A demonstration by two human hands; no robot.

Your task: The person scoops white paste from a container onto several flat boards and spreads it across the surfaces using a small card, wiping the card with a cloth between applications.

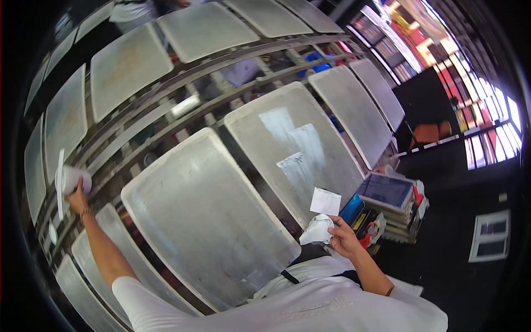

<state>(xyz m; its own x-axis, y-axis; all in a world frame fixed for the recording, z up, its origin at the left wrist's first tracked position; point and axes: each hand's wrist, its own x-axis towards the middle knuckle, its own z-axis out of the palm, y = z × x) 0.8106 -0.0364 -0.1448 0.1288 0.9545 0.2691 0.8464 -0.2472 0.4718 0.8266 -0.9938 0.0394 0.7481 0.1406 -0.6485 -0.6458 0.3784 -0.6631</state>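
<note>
At the far left, my left hand reaches out with its fingers round a white tub-like container. A long, thin white piece stands edge-on against the container's left side; I cannot make out whether they are joined. Close to my body, my right hand pinches a crumpled white cloth. Just above the cloth is a white square sheet, at the lower edge of a grey board. Pale bluish-white streaks mark that board. A second grey board lies directly before me.
More grey boards line the rack's rails on both sides. A white cylinder rests on the middle rail. To the right, stacked frames stand beside a blue box. Another person stands at the top left.
</note>
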